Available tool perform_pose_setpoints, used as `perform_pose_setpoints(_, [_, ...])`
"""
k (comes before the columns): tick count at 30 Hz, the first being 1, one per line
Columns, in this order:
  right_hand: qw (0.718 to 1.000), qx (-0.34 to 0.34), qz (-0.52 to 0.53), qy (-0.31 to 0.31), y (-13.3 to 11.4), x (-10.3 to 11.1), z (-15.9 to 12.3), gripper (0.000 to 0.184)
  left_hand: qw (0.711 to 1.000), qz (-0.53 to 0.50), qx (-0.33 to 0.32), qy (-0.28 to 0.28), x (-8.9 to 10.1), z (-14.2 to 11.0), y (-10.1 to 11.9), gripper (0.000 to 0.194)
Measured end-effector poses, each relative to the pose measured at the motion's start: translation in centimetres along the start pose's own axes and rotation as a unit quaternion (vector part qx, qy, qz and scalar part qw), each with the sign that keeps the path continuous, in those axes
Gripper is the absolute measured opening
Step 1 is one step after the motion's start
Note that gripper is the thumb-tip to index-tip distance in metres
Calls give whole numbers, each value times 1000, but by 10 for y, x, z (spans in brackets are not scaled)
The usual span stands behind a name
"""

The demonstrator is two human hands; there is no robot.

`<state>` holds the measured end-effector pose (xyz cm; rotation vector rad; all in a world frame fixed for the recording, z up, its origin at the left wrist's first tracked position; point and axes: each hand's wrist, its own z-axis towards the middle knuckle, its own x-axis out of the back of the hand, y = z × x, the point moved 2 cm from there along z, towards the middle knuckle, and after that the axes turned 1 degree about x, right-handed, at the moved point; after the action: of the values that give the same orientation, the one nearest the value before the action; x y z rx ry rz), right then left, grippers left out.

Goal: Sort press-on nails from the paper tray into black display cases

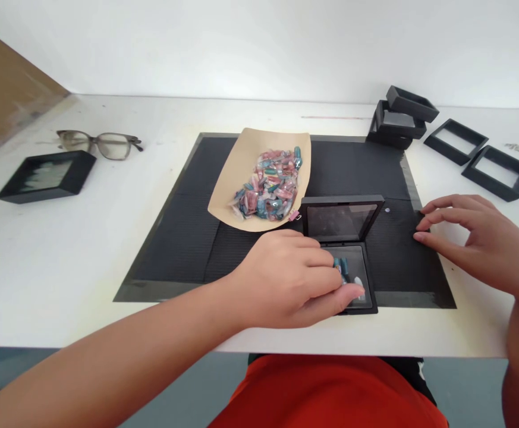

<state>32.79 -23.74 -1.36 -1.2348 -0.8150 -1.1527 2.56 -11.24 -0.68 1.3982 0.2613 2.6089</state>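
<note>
My left hand (292, 279) lies over the lower half of an open black case (369, 267), its fingers curled and its thumb stretched across the tray. Several small glossy teal pieces and a whitish one (358, 282) show in the tray past the fingers; whatever the fingertips grip is hidden. The case's clear-windowed lid (342, 221) stands tilted up behind. My right hand (477, 238) rests at the right edge of the black mat (402, 249), fingers apart, nothing visible in them. Left of the lid, a beige paper tray (227, 190) holds a heap of pink and teal pieces (272, 184).
Black frames (413, 104) are stacked at the back right, with two more frames (497, 172) beside them. Glasses (101, 144) and a closed black windowed case (47, 175) lie at left. A pink clip-like bit (293, 216) sits by the tray; a tiny purple bit (387, 210) lies on the mat.
</note>
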Motion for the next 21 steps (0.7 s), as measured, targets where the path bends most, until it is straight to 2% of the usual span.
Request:
perform_pose_setpoints(6, [994, -32, 100, -41, -14, 13, 1, 46, 1000, 2, -3, 2, 0, 0, 0, 48])
perform_pose_setpoints(10, [979, -25, 200, -28, -36, 23, 5, 38, 1000, -1, 0, 3, 1, -1, 1, 48])
perform_pose_setpoints(15, [920, 40, 381, -81, -65, 19, 10, 24, 1000, -16, 10, 16, -1, -2, 3, 34])
perform_pose_setpoints(18, [886, 47, 446, -117, -77, 11, 10, 22, 999, -29, 13, 43, -3, -1, 4, 24])
perform_pose_setpoints(21, [861, 46, 486, -140, -84, 3, 10, 21, 998, -37, 4, 59, -6, -1, 7, 23])
